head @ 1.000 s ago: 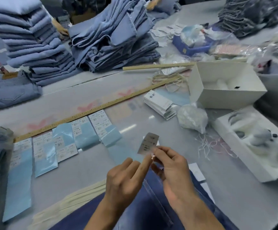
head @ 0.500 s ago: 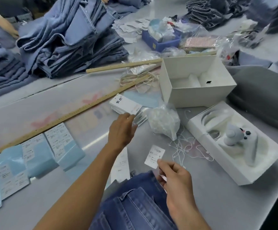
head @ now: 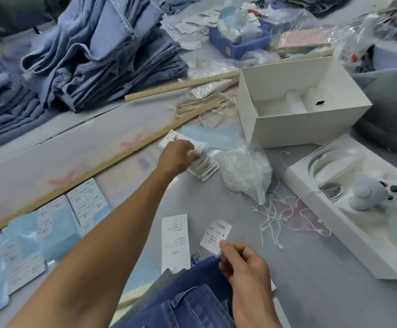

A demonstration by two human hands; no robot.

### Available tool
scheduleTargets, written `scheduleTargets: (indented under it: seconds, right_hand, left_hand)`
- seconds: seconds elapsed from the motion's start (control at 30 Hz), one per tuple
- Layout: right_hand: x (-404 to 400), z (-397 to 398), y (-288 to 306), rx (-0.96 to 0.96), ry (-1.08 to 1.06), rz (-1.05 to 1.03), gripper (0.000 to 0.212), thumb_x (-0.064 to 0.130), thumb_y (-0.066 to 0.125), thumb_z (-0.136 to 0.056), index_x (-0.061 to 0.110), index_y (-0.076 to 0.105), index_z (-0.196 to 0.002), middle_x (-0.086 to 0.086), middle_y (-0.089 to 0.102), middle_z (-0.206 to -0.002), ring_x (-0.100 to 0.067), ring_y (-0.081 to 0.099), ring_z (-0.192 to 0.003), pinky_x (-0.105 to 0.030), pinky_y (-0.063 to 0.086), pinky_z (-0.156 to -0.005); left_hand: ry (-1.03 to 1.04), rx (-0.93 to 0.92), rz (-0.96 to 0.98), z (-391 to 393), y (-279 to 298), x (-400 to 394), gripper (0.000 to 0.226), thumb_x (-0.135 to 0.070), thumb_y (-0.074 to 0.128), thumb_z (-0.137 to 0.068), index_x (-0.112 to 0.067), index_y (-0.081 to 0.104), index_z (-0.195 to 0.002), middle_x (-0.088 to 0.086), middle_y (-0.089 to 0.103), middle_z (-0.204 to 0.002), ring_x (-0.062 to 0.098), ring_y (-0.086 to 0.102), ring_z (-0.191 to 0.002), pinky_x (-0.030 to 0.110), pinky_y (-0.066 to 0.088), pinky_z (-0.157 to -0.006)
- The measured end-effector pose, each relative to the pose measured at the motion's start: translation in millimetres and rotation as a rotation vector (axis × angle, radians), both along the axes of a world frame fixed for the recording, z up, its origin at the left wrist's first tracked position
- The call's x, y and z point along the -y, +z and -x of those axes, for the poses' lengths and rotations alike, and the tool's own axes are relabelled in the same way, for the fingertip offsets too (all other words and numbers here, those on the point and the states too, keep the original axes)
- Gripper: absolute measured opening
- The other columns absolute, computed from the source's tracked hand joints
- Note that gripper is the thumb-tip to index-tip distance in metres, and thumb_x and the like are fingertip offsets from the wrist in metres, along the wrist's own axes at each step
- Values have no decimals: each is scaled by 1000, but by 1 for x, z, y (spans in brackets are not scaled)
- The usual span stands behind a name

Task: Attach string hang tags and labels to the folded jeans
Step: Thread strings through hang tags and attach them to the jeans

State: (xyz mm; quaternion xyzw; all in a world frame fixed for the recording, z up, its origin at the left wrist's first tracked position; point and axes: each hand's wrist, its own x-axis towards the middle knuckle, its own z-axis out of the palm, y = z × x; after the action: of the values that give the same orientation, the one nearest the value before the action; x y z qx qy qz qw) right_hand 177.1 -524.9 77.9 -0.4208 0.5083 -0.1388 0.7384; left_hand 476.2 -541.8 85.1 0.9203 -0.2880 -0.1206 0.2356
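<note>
Dark blue folded jeans point(head: 188, 301) lie at the table's near edge. My right hand point(head: 242, 266) pinches a small white label point(head: 216, 235) printed "1103#" just above the jeans. My left hand point(head: 178, 157) reaches far forward, its fingers curled on the top of a stack of white hang tags point(head: 202, 164); the fingertips are blurred. A long white label point(head: 175, 242) lies flat on the table between my arms. Loose white strings point(head: 280, 216) are scattered to the right of it, beside a clear bag of strings point(head: 244, 171).
A wooden ruler point(head: 93, 171) crosses the table. Light blue label sheets point(head: 50, 223) lie at the left. Two white boxes, an open one point(head: 296, 100) and a tray holding a grey toy point(head: 358, 204), stand at the right. Piles of light jeans point(head: 98, 53) fill the back.
My left hand left the label and stretched forward onto the hang tag stack. My right hand lowered with the small label toward the jeans. The camera turned to the right.
</note>
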Motion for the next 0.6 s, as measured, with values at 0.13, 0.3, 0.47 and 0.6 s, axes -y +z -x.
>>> scheduleTargets:
  seconds: [0.13, 0.3, 0.47, 0.6]
  right_hand:
    - [-4, -2, 1, 31, 1, -31, 6, 19, 79, -83, 20, 79, -77, -2, 68, -67, -12, 60, -66, -31, 54, -72]
    - [-6, 0, 3, 61, -34, -68, 13, 10, 78, -83, 17, 78, -72, -2, 65, -63, -10, 58, -61, -26, 51, -64]
    - [-7, 2, 0, 49, -30, -62, 10, 13, 78, -83, 18, 78, -74, -1, 66, -64, -11, 59, -63, -26, 52, -64]
    - [-8, 3, -2, 54, -43, -63, 7, 15, 78, -83, 18, 78, -77, -1, 66, -64, -10, 58, -63, -25, 52, -65]
  left_hand:
    - [9, 34, 1, -6, 9, -4, 14, -19, 68, -94, -10, 78, -92, 3, 75, -94, 23, 67, -94, 30, 48, -72]
    - [50, 120, -14, -3, 17, -7, 10, -21, 74, -89, -14, 81, -89, 1, 76, -87, 22, 66, -83, 42, 58, -72]
    - [112, -91, 135, -13, 17, -8, 23, -30, 86, -80, -14, 72, -72, -4, 68, -75, 11, 58, -70, 32, 47, -62]
    - [259, -420, 425, -18, 19, -14, 30, -27, 87, -79, -12, 66, -65, -1, 63, -64, 13, 46, -58, 25, 37, -49]
